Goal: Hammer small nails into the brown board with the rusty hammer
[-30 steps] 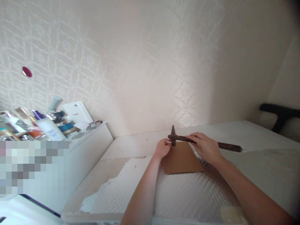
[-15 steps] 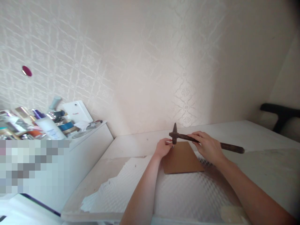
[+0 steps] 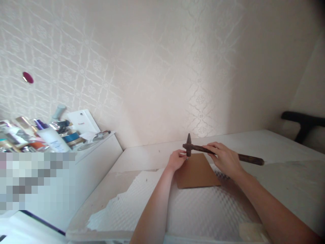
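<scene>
**Hammer poised over a brown board at a white table**

A person is gripping a dark hammer [image 3: 200,149] in the right hand [image 3: 223,159], fingers wrapped round the handle close to the head, with the rest of the handle sticking out to the right beyond the hand. The hammer head is hovering just above the far left corner of a flat brown board [image 3: 196,173]. The left hand [image 3: 176,160] is resting at that same corner, fingertips pinched together directly under the head; whatever they are pinching is too small to make out.

The board is lying on a white textured sheet [image 3: 198,210], which is covering the near part of the table [image 3: 254,142]. The sheet's left edge is ragged, and bare table surface is showing beside it. Both forearms are reaching in from the near edge, the left one crossing the sheet, the right one coming in from the lower right.

To the left, a white cabinet [image 3: 99,152] is standing against the patterned wall [image 3: 152,67], its top crowded with bottles [image 3: 53,139] and tubes. A dark chair arm [image 3: 302,120] is showing at the far right, well apart from the hands.
</scene>
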Tool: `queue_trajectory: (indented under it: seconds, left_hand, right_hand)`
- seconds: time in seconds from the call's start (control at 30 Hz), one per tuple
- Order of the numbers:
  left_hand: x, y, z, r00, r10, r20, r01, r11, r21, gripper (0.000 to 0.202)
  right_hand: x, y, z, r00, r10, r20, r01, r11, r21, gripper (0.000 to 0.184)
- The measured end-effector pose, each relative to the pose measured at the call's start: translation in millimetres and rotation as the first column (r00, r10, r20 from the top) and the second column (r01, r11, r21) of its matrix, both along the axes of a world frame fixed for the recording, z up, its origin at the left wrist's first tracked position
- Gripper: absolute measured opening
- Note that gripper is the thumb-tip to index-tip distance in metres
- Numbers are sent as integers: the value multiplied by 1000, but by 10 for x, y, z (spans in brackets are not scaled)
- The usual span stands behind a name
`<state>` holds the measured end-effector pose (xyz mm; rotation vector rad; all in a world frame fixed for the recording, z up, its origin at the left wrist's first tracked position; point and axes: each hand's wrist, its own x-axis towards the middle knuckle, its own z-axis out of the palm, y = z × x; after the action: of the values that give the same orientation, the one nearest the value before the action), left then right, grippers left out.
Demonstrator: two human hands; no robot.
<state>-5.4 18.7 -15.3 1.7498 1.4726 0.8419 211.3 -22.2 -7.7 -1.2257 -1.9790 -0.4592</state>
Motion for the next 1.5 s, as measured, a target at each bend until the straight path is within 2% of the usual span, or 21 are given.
queue_trajectory:
  seconds: [0.2,0.37,0.53,0.7,0.87,1.07,1.23,1.37,1.5]
  left_hand:
    - [3,-5,6,1000,-7,-3,7,1000,-8,28]
    - [6,-3,13,1000,0,-4,0,1000,-22,29]
    - [8,-2,18,1000,-12,3,12,1000,-26,26]
    - [7,-13,32,1000,2,-7,-2,999,-33,28]
    - [10,-21,47,999,-31,-12,31,999,-18,26]
    - [8,-14,36,1000,-13,-18,13,1000,-25,30]
    - [-4,-4,23,998,-45,-38,45,999,-3,27]
    - [-5,1,23,999,-48,-16,48,999,5,27]
    - [-9,-11,44,997,-62,-46,62,998,2,26]
  right_hand:
    - [-6,-7,4,1000,7,28,-7,1000,-16,31]
    - [-15,-13,10,1000,-28,10,27,999,31,29]
    - [-16,-15,15,999,2,43,-3,1000,15,30]
    - [-1,1,7,1000,-20,15,19,998,67,30]
    - [-5,2,15,998,27,57,-30,998,50,31]
    - [-12,4,14,1000,11,3,-12,995,94,32]
    - [-33,4,17,997,67,36,-69,995,72,31]
    - [-42,9,13,999,50,8,-50,992,117,32]
    - [-46,15,-6,997,66,40,-69,994,89,31]
